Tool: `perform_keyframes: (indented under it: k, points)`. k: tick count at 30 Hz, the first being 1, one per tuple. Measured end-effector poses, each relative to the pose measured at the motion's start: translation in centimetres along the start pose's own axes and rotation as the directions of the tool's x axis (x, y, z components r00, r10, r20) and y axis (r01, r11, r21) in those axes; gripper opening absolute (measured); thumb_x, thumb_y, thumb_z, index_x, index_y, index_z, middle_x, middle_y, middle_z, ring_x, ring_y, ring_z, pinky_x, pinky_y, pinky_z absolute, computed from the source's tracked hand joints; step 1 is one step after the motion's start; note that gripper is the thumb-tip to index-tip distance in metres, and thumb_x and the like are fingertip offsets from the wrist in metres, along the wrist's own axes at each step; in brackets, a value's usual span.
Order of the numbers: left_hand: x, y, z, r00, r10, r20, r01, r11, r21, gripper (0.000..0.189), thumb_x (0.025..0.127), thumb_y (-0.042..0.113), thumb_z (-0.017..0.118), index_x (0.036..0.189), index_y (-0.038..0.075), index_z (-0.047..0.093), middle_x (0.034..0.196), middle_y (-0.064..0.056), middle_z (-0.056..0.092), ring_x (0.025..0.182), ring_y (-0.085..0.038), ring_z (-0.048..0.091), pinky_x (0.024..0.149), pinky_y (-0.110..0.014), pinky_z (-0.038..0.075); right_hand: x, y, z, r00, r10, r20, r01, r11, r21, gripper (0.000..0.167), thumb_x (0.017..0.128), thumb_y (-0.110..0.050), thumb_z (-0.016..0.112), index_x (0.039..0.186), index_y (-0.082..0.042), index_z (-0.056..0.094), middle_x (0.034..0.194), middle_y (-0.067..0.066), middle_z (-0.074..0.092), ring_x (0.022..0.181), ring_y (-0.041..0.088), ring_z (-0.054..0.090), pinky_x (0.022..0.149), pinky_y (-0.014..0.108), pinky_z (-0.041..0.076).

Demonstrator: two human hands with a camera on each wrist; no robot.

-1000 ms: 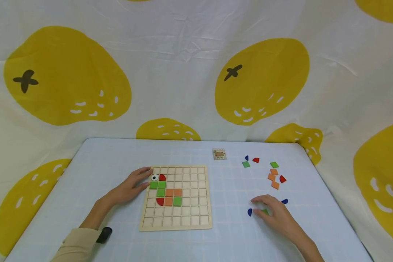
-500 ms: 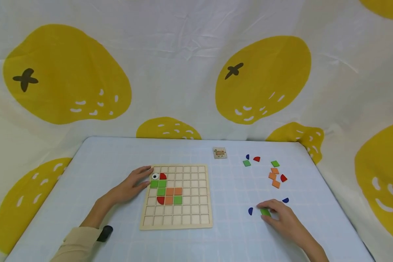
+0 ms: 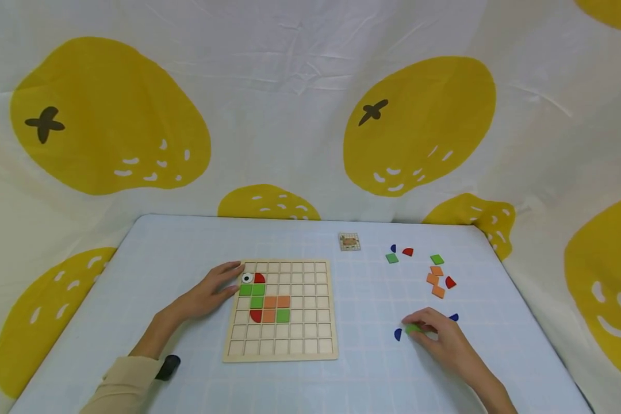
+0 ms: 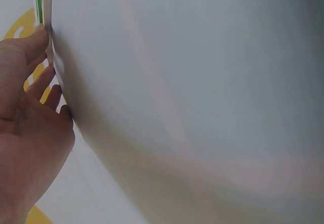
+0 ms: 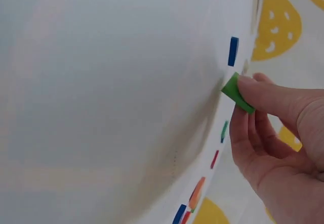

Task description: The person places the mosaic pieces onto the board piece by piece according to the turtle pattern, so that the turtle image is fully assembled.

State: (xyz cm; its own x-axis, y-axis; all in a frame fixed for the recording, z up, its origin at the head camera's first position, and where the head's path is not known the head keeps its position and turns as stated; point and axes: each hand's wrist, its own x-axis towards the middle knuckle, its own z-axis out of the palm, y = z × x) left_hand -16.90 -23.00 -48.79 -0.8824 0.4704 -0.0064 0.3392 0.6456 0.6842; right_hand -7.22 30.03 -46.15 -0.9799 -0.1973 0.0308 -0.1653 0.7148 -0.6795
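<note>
My right hand [image 3: 442,339] pinches a green square tile [image 5: 234,90] between thumb and fingers, close over the table on the right. One blue half-round piece [image 3: 398,334] lies just left of the fingertips, and another [image 3: 454,317] behind the hand. At the left edge of the wooden grid board [image 3: 310,332], my left hand [image 3: 212,292] rests with relaxed fingers, thumb and fingertips touching the rim. Set in the board's upper left are a white eye piece [image 3: 246,278], red quarter-rounds [image 3: 256,315], several green squares [image 3: 257,302] and orange squares [image 3: 270,302].
Loose pieces lie at the back right: orange tiles [image 3: 432,279], green tiles [image 3: 437,259], red quarter-rounds [image 3: 450,282] and a blue half-round [image 3: 393,248]. A small picture card [image 3: 349,241] lies behind the board. A lemon-print cloth [image 3: 290,144] hangs beyond the table's far edge.
My right hand has closed thumb and fingers on the green tile, which lay on the table, and has lifted and tilted it slightly leftward. The left hand stays at the board's edge.
</note>
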Motion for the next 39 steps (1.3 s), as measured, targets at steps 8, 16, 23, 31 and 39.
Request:
perform_keyframes:
  k: [8,16,23,31,39]
  points:
    - [0.1,-0.2,0.1,1.000,0.010,0.000,-0.010,1.000,0.003,0.056,0.105,0.014,0.060,0.156,0.001,0.041,0.162,-0.024,0.030,0.149,-0.049,0.023,0.117,-0.067,0.024,1.3,-1.0,0.6,1.000,0.016,0.017,-0.016,1.000,0.015,0.022,0.089,-0.003,0.079,0.105,-0.018,0.075,0.101,-0.010,0.069,0.090,0.008,0.063,0.080,0.021,0.057]
    - [0.1,-0.3,0.2,1.000,0.010,-0.002,-0.010,1.000,0.001,0.056,0.105,0.013,0.060,0.155,-0.001,0.041,0.162,-0.025,0.030,0.148,-0.049,0.024,0.117,-0.067,0.024,2.6,-1.8,1.5,0.999,0.028,0.032,-0.030,0.998,0.051,0.020,0.091,-0.003,0.077,0.105,-0.017,0.075,0.101,-0.009,0.070,0.092,0.010,0.064,0.083,0.019,0.056]
    - [0.0,-0.1,0.2,1.000,-0.001,-0.005,0.001,1.000,0.006,0.056,0.105,0.014,0.060,0.156,0.000,0.041,0.162,-0.024,0.030,0.149,-0.049,0.023,0.117,-0.067,0.024,3.4,-2.3,2.6,0.999,-0.034,0.004,0.034,0.997,0.075,0.021,0.091,0.000,0.076,0.107,-0.014,0.075,0.102,-0.008,0.070,0.094,0.010,0.065,0.083,0.019,0.057]
    - [-0.1,0.1,0.2,1.000,-0.017,0.001,0.017,1.000,0.000,0.057,0.106,0.017,0.060,0.157,0.003,0.041,0.163,-0.023,0.029,0.150,-0.047,0.023,0.117,-0.066,0.025,4.3,-3.5,4.0,0.998,-0.064,-0.021,0.065,0.993,0.099,0.024,0.089,0.002,0.078,0.109,-0.011,0.074,0.104,-0.005,0.070,0.095,0.014,0.065,0.083,0.022,0.058]
    - [-0.1,0.1,0.2,1.000,-0.016,-0.003,0.016,1.000,-0.001,0.057,0.105,0.015,0.061,0.157,0.002,0.041,0.163,-0.023,0.029,0.150,-0.047,0.023,0.117,-0.065,0.025,5.4,-4.4,5.1,0.995,-0.093,-0.037,0.097,0.988,0.117,0.024,0.089,-0.001,0.079,0.108,-0.013,0.074,0.103,-0.007,0.071,0.093,0.013,0.064,0.081,0.022,0.058]
